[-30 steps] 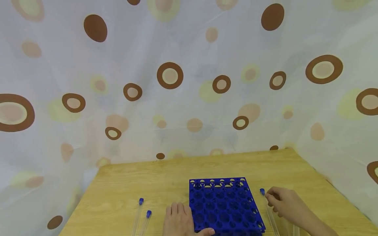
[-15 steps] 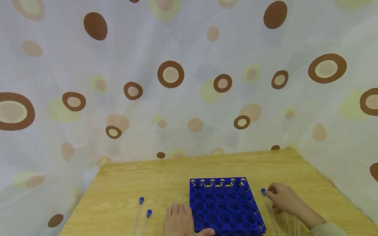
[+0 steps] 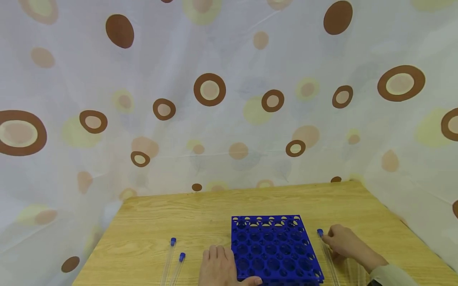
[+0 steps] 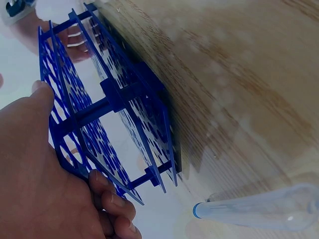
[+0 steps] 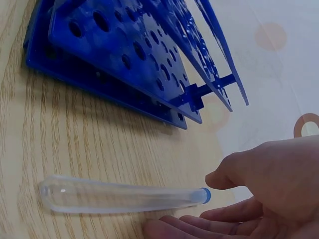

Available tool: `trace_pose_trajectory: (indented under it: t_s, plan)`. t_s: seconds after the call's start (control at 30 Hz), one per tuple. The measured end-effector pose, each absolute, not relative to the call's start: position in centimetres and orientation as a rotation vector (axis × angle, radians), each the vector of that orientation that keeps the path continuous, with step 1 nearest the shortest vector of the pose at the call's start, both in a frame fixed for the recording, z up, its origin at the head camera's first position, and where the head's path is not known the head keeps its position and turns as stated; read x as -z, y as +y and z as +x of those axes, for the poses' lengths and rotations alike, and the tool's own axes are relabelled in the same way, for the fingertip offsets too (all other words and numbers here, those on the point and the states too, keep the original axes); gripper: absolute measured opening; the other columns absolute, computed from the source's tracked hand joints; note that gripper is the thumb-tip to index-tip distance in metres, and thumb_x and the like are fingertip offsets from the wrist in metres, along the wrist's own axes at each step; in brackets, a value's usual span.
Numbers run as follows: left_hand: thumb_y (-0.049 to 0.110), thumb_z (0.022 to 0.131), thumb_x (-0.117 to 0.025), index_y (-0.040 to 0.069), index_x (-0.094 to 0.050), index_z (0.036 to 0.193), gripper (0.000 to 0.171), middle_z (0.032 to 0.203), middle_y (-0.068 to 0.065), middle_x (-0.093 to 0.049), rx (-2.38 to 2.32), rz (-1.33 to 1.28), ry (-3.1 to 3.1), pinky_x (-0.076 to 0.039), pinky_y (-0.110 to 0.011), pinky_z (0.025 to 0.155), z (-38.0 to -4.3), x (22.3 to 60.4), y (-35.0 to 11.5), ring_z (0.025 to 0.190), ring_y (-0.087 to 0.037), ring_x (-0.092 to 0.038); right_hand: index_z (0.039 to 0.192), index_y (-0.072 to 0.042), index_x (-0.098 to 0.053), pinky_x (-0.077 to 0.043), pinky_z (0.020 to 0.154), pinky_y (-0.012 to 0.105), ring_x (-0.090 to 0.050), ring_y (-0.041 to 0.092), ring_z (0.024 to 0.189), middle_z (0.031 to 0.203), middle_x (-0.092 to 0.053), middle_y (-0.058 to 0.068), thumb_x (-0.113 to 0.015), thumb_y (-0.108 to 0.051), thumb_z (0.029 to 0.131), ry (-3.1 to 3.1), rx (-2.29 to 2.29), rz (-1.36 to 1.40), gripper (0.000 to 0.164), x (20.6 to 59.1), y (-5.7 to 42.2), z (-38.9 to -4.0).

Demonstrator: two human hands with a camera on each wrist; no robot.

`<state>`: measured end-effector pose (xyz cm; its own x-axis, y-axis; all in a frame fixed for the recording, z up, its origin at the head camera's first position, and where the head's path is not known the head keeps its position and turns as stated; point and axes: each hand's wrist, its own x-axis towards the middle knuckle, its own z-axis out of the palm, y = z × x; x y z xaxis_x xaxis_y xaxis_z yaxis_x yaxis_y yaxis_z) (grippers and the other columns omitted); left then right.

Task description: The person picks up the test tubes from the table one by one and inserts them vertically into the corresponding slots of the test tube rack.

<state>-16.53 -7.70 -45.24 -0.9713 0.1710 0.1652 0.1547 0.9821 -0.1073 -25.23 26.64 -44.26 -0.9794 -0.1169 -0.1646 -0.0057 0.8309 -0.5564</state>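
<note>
A pale sleeve [image 3: 391,276] now shows behind the right hand [image 3: 345,243], unlike 1 second ago.

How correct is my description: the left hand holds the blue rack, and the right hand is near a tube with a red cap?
The cap is blue, not red, as the head view shows; the left hand holds the blue rack, and the right hand is near the tube.

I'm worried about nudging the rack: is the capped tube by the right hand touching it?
Apart. The right wrist view shows a strip of bare tabletop between the tube and the blue rack.
</note>
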Motion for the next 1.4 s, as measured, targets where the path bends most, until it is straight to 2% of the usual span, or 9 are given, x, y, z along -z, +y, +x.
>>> trace_pose_trajectory:
  t_s: [0.17,0.4,0.57,0.6,0.8,1.03,1.2,1.4]
  plan:
    - [0.102,0.065,-0.016,0.008,-0.048,0.075,0.100,0.071,-0.006,-0.038,-0.149,-0.265,-2.898,-0.033,-0.035,0.072,-16.5,45.4,-7.8,0.071,-0.023,-0.035,0.073,-0.001,-0.057,-0.045,0.049,0.027,-0.056,0.012,0.046,0.054,-0.053,0.002,-0.064,-0.016,0.091,2.833,0.815,-0.064,0.025,44.5,26.2,-25.4]
    - [0.102,0.066,-0.017,0.009,-0.047,0.074,0.098,0.071,-0.005,-0.038,-0.164,-0.290,-2.878,-0.033,-0.035,0.071,-16.7,45.4,-7.8,0.070,-0.022,-0.034,0.079,0.003,-0.057,-0.050,0.050,0.027,-0.062,0.014,0.051,0.069,-0.062,0.009,-0.064,-0.012,0.086,2.817,0.788,-0.014,0.018,44.8,25.9,-25.8]
    - [0.102,0.066,-0.018,0.006,-0.051,0.078,0.102,0.074,-0.007,-0.041,-0.130,-0.272,-2.960,-0.036,-0.037,0.074,-16.5,45.3,-7.8,0.072,-0.024,-0.037,0.067,-0.004,-0.054,-0.046,0.047,0.024,-0.059,0.013,0.048,0.059,-0.062,0.006,-0.067,-0.009,0.078,2.798,0.800,0.020,0.017,45.4,25.9,-25.5]
    - [0.102,0.066,-0.018,0.006,-0.051,0.078,0.102,0.074,-0.007,-0.042,-0.119,-0.272,-2.967,-0.036,-0.037,0.074,-16.5,45.2,-7.8,0.073,-0.024,-0.038,0.069,-0.004,-0.054,-0.047,0.047,0.024,-0.060,0.013,0.048,0.060,-0.061,0.006,-0.066,-0.009,0.077,2.795,0.804,0.022,0.016,45.4,26.0,-25.5]
    - [0.100,0.069,-0.020,0.008,-0.047,0.075,0.097,0.073,-0.007,-0.041,-0.079,-0.300,-2.961,-0.033,-0.036,0.073,-16.4,45.1,-7.7,0.073,-0.024,-0.036,0.080,0.001,-0.054,-0.052,0.048,0.028,-0.063,0.015,0.050,0.072,-0.061,0.009,-0.063,-0.008,0.080,2.771,0.819,0.012,0.012,45.3,26.1,-25.5]
    - [0.101,0.068,-0.018,0.008,-0.048,0.074,0.098,0.072,-0.007,-0.044,-0.147,-0.319,-2.931,-0.034,-0.036,0.072,-16.5,45.0,-7.8,0.072,-0.024,-0.039,0.077,-0.002,-0.055,-0.052,0.048,0.027,-0.063,0.015,0.051,0.073,-0.062,0.007,-0.063,-0.007,0.081,2.757,0.893,0.002,0.009,45.3,26.1,-25.3]
    - [0.101,0.068,-0.017,0.007,-0.049,0.075,0.100,0.072,-0.007,-0.043,-0.166,-0.305,-2.955,-0.034,-0.036,0.073,-16.4,45.1,-7.8,0.072,-0.024,-0.039,0.080,-0.003,-0.054,-0.052,0.050,0.028,-0.060,0.015,0.054,0.070,-0.059,0.006,-0.064,-0.007,0.083,2.729,0.990,0.005,0.011,45.4,26.0,-24.9]
    - [0.101,0.068,-0.016,0.006,-0.049,0.075,0.100,0.072,-0.007,-0.043,-0.153,-0.306,-2.957,-0.034,-0.036,0.073,-16.5,45.0,-7.8,0.072,-0.024,-0.038,0.087,0.000,-0.053,-0.054,0.054,0.034,-0.057,0.018,0.058,0.072,-0.055,0.007,-0.066,-0.009,0.086,2.693,1.127,-0.074,0.016,44.5,26.2,-24.9]
